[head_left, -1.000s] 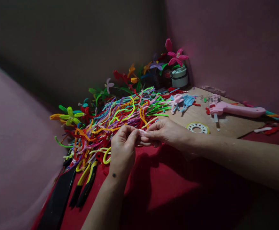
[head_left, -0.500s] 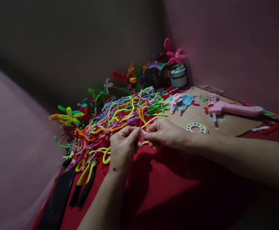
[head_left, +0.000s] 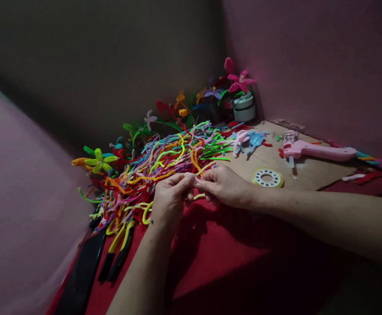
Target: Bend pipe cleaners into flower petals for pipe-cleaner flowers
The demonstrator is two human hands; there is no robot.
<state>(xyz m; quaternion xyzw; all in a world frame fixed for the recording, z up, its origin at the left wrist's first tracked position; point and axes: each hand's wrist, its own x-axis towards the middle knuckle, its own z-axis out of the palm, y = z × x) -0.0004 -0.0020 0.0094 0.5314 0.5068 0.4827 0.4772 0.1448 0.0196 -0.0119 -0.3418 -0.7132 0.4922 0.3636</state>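
Between my fingertips is a short pale pink pipe cleaner (head_left: 197, 177), mostly covered by the fingers. My left hand (head_left: 171, 197) pinches its left end, thumb against the forefinger. My right hand (head_left: 225, 186) pinches the other end, close beside the left. Both hands are just above the red cloth (head_left: 217, 245), at the near edge of a heap of coloured pipe cleaners (head_left: 164, 155). A pale yellow pipe cleaner (head_left: 200, 196) shows just under the fingers.
A pink glue gun (head_left: 322, 150) and a roll of yellow-edged tape (head_left: 268, 178) lie on a wooden board (head_left: 236, 168) at right. Black-and-yellow pliers (head_left: 120, 253) lie at left. Pipe-cleaner flowers (head_left: 241, 81) line the back wall, some near a pale lidded pot (head_left: 244, 108).
The view has shifted slightly. Both hands keep their pinch on the pink piece, with the fingertips drawn a little closer together.
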